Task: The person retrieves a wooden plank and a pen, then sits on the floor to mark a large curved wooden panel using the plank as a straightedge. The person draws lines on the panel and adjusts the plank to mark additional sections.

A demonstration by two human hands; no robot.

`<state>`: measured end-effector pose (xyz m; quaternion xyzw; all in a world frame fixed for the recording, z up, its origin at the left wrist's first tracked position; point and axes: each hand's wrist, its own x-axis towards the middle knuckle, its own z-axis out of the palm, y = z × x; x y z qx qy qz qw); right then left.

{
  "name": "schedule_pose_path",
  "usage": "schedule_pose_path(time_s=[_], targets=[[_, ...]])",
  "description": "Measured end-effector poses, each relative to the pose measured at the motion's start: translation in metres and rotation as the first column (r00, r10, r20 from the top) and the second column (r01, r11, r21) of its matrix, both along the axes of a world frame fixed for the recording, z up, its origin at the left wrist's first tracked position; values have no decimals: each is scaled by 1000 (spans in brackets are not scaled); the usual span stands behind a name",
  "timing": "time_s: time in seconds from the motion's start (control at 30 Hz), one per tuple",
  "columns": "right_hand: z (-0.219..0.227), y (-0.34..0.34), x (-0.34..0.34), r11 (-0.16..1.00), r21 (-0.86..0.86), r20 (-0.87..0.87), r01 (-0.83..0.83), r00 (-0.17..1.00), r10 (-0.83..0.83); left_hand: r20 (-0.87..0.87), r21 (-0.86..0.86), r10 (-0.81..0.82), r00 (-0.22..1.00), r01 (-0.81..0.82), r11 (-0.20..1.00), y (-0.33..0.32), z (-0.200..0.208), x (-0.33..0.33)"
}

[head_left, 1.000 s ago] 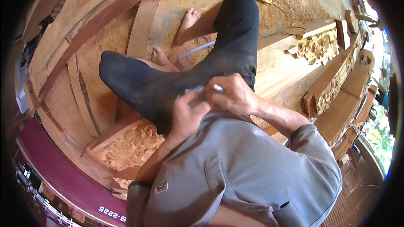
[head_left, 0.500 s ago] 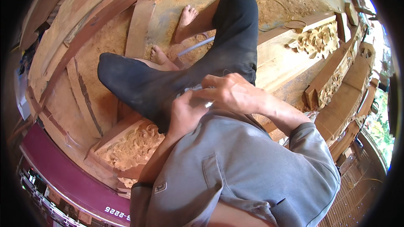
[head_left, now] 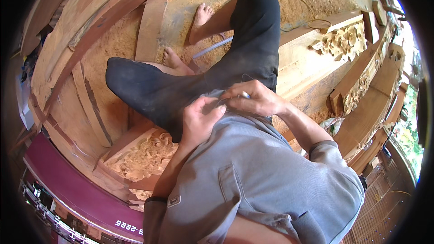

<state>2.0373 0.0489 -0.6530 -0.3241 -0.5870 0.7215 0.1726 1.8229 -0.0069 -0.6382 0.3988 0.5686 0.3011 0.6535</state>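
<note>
We see left hand (head_left: 199, 119) curled on grey shirt hem (head_left: 226, 122), right hand (head_left: 253, 99) pinching small pale object (head_left: 244, 94), possibly a tool, centre frame, above dark trousers (head_left: 181, 90).

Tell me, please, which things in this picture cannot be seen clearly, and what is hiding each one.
- Head view: the small pale object in the right hand is mostly wrapped by the fingers; its kind cannot be told.
- The left hand has its palm turned away, so what it pinches is hidden.
- The carved wooden panel is partly covered by the dark trouser leg.
- The wooden pieces at the right are bent and cut off by the fisheye rim.
</note>
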Motion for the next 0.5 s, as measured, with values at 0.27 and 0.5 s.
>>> schedule_pose_path(time_s=[0.27,0.5], targets=[[9,-5,22,886,454,136,-91,990,31,75,-212,67,995,-49,976,3,2,1],[-8,-27,64,718,644,414,-264,910,-38,72,-294,106,992,-81,952,1,-2,0]])
